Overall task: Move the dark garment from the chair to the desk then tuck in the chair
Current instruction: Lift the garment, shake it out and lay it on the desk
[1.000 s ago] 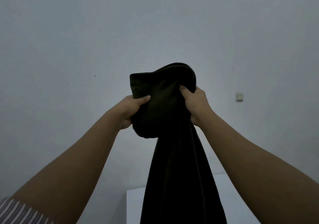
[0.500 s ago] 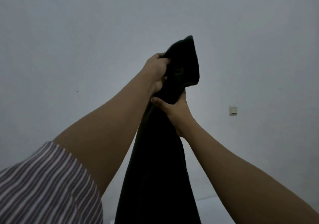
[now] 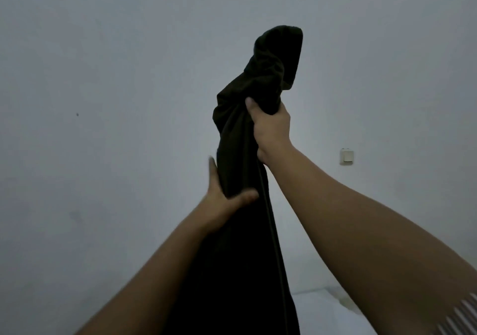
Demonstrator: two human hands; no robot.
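right grip (image 3: 271,125) clenching dark garment (image 3: 245,231) near bunched top | left grip (image 3: 224,195) clasping it lower | rest hanging below

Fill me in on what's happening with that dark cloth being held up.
A person is holding a dark garment up in front of a plain wall, gripping it with both hands. The right hand clutches it near the bunched top, while the left hand grips it lower down. The rest hangs down out of frame. A pale surface shows at the bottom right, but the garment is not resting there yet. No chair is in view.
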